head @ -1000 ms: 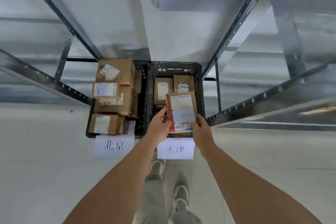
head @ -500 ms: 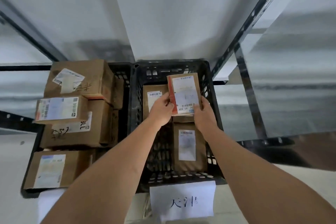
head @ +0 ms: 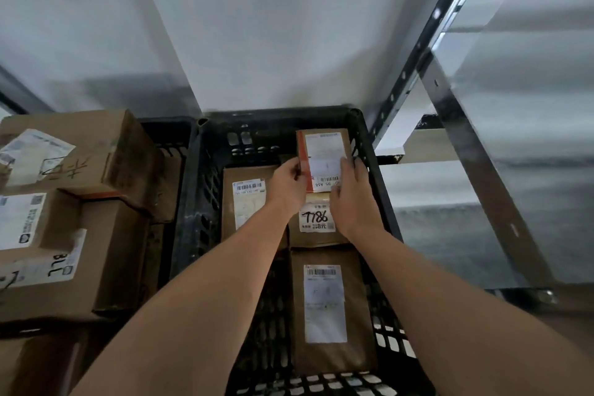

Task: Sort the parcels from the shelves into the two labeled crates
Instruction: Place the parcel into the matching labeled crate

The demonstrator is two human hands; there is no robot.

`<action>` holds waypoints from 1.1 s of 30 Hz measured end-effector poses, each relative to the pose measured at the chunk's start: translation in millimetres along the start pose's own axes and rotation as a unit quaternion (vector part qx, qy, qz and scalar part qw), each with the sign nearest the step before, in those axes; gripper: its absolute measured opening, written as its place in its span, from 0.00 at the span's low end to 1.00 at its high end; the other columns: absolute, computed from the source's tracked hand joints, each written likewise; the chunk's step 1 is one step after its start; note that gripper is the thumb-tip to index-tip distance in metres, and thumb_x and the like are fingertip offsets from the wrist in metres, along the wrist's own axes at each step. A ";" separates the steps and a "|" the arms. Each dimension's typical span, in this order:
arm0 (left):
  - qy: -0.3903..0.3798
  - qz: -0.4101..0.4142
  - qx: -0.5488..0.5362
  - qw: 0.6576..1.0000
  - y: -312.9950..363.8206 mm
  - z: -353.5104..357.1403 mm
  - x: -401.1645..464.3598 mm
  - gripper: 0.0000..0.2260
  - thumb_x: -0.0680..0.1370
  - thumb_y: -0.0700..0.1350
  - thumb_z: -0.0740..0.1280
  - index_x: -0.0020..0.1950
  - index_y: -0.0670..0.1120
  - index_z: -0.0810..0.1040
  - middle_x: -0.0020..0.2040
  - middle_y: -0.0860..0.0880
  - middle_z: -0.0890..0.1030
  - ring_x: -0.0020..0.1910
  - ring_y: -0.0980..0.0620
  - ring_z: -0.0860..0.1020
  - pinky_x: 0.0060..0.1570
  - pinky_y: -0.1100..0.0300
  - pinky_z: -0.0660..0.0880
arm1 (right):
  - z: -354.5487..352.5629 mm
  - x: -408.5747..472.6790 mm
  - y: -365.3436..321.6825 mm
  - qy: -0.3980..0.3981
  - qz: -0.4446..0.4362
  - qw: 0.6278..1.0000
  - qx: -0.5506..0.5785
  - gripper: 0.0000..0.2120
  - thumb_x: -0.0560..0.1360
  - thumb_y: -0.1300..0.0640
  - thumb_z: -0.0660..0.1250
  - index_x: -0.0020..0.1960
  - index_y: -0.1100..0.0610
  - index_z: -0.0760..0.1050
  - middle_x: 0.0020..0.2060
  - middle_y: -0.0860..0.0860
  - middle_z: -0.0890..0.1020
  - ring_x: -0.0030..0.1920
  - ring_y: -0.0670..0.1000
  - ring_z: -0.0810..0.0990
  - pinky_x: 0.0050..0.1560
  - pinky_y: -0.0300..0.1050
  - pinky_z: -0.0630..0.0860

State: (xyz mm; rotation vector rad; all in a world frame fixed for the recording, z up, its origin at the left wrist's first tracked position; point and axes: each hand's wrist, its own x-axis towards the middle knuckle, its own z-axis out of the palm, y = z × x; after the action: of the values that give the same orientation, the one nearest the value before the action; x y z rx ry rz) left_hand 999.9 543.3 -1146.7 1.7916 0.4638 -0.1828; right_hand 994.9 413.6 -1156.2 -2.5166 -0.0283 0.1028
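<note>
I had both hands on the parcel, left hand pinching its left edge, right hand gripping its right, long axis near-to-far over the right crate's far right corner.

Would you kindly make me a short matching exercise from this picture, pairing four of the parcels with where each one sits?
Things:
1. Parcel with red edge
2. Parcel marked 1786
3. Long parcel
4. Box with scribbled marker

Places:
A. Near end of the right crate
B. On the stack in the left crate
C. Held by the left hand and right hand
D. Just below the held parcel

Pairs: 1-C, 2-D, 3-A, 4-B
</note>
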 end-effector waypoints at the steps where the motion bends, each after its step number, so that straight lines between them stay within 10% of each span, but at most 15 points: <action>1: 0.001 0.008 0.003 1.000 -0.7 1.1 0.8 0.14 0.84 0.41 0.61 0.68 0.51 0.77 0.60 0.49 0.83 0.57 0.51 0.82 0.57 0.53 0.80 | 1.7 1.5 0.2 0.004 -0.039 0.997 -0.062 0.24 0.83 0.56 0.59 0.78 0.55 0.58 0.78 0.56 0.58 0.74 0.56 0.64 0.71 0.52 0.72; 6: -0.025 0.102 0.165 0.981 -6.9 -2.9 -5.4 0.19 0.85 0.43 0.57 0.77 0.52 0.66 0.73 0.47 0.74 0.70 0.48 0.73 0.64 0.56 0.73 | -8.1 1.2 -4.1 -0.083 -0.126 0.970 -0.192 0.27 0.82 0.55 0.60 0.79 0.59 0.58 0.79 0.56 0.59 0.80 0.55 0.52 0.79 0.55 0.56; 11: -0.080 0.271 0.537 0.795 -6.8 -3.0 -10.7 0.27 0.85 0.50 0.55 0.82 0.47 0.50 0.83 0.47 0.50 0.81 0.48 0.47 0.80 0.50 0.49 | -23.2 5.2 -0.1 -0.129 -0.157 0.931 -0.304 0.33 0.83 0.56 0.60 0.82 0.57 0.48 0.82 0.54 0.50 0.81 0.54 0.48 0.79 0.53 0.49; 15: -0.118 0.247 0.616 0.738 -8.6 0.6 -10.6 0.35 0.83 0.53 0.60 0.82 0.45 0.43 0.82 0.46 0.42 0.81 0.48 0.41 0.80 0.51 0.45 | -22.7 7.4 4.7 -0.135 -0.166 0.918 -0.333 0.31 0.85 0.53 0.56 0.82 0.56 0.46 0.82 0.54 0.48 0.81 0.53 0.46 0.79 0.52 0.42; 24: -0.116 0.209 0.662 0.710 2.1 0.5 -20.5 0.41 0.82 0.54 0.61 0.80 0.43 0.35 0.81 0.44 0.34 0.80 0.46 0.35 0.79 0.48 0.40 | -33.7 3.3 -7.0 -0.174 -0.120 0.925 -0.314 0.37 0.82 0.57 0.59 0.82 0.57 0.40 0.82 0.54 0.43 0.81 0.53 0.41 0.79 0.52 0.43; 33: -0.054 0.168 0.626 0.760 86.4 -40.6 -94.9 0.41 0.82 0.54 0.60 0.80 0.43 0.33 0.80 0.45 0.32 0.80 0.47 0.34 0.79 0.48 0.39 | -115.7 -35.8 -70.6 -0.178 -0.089 0.921 -0.334 0.37 0.83 0.48 0.57 0.81 0.55 0.36 0.81 0.55 0.40 0.80 0.56 0.37 0.78 0.55 0.41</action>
State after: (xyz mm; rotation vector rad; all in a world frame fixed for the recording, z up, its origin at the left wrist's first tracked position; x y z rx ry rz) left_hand 943.9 544.0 -1024.3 3.1208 -0.1878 -0.3987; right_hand 968.9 402.1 -1019.0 -3.1177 -0.5203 0.5586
